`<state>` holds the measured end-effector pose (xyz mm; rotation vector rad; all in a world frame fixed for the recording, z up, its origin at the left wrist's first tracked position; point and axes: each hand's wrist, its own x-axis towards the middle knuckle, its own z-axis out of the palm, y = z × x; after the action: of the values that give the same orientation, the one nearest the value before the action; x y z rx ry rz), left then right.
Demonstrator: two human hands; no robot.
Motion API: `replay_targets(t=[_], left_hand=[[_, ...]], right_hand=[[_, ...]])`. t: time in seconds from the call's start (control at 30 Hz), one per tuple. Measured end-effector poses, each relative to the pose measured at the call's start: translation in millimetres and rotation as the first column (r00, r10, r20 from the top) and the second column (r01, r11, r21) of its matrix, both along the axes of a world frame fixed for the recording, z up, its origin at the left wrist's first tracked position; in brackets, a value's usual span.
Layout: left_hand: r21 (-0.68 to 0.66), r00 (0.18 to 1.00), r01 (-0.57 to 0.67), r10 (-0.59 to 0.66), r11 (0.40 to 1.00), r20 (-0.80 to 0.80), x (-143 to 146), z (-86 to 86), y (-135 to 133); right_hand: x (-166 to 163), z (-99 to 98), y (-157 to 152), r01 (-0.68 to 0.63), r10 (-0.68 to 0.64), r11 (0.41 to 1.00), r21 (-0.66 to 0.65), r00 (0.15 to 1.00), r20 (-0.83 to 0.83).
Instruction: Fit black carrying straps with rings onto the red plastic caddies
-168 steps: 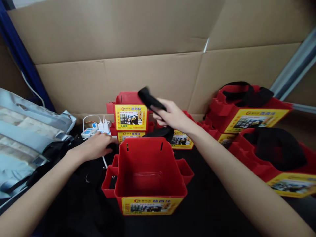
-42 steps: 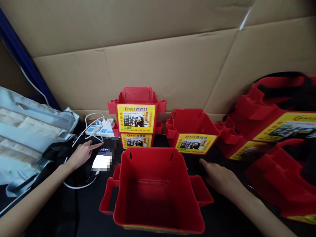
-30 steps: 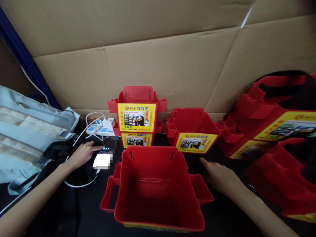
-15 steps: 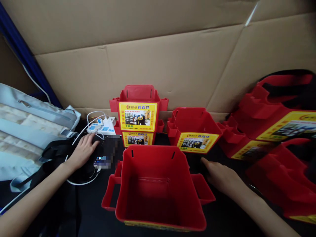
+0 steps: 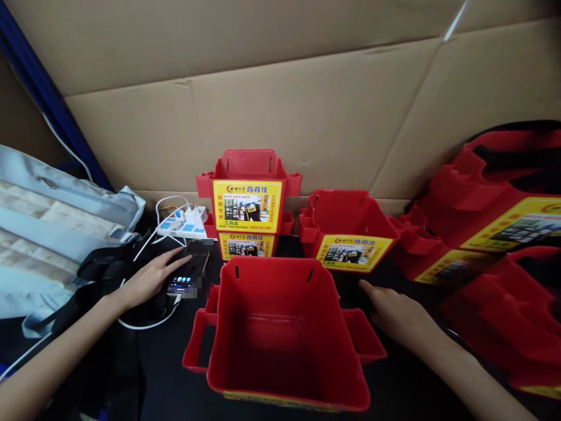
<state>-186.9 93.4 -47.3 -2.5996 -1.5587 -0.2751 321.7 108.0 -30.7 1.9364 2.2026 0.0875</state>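
My left hand (image 5: pixel 151 279) reaches over a phone (image 5: pixel 186 275) lying face up with its screen lit. Its fingers are stretched out, the tips over the upper part of the screen. A white cable is plugged into the phone's near end. In front of me stands an empty red plastic tool box (image 5: pixel 287 333) with side pockets. To the right of that box, low over the black surface, is my right hand (image 5: pixel 392 313), its fingers curled. What they hold, if anything, is lost in the dark.
Behind the front box are stacked red tool boxes (image 5: pixel 248 204) with yellow labels and another red box (image 5: pixel 348 228). More red boxes (image 5: pixel 491 222) crowd the right. A white power strip (image 5: pixel 186 225) and a light-blue bag (image 5: pixel 56 228) lie left. A cardboard wall (image 5: pixel 280 105) rises behind.
My left hand has moved down and slightly right, from beside the power strip onto the phone. More of the phone's screen now shows lit. My right hand has stayed in place.
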Motion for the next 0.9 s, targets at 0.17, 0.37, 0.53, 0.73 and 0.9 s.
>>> replay_targets(t=[0.17, 0.37, 0.53, 0.73, 0.9], left_hand=[[0.018, 1.000, -0.015, 0.015, 1.000, 0.004, -3, -2.2, 1], [0.013, 0.998, -0.024, 0.023, 1.000, 0.051, -1, -0.2, 2], [0.051, 0.990, -0.012, 0.004, 0.999, 0.141, 29, 32.3, -13], [0.276, 0.944, 0.088, -0.168, 0.957, 0.285, 113, 118.1, -40], [0.192, 0.820, 0.358, -0.406, 0.914, 0.404, 206, 165.1, -20]], right_hand=[[4, -2.7, 2, -0.001, 0.001, 1.000, 0.005, 1.000, -0.002], [2, -4.6, 1, -0.005, 0.005, 1.000, 0.012, 1.000, -0.006], [5, 7.9, 3, -0.071, 0.082, 0.996, 0.063, 0.979, -0.188], [3, 84.3, -5, -0.116, 0.374, 0.905, 0.410, 0.675, -0.636], [-35, 158.6, -15, -0.260, 0.516, 0.848, 0.461, 0.212, -0.830]])
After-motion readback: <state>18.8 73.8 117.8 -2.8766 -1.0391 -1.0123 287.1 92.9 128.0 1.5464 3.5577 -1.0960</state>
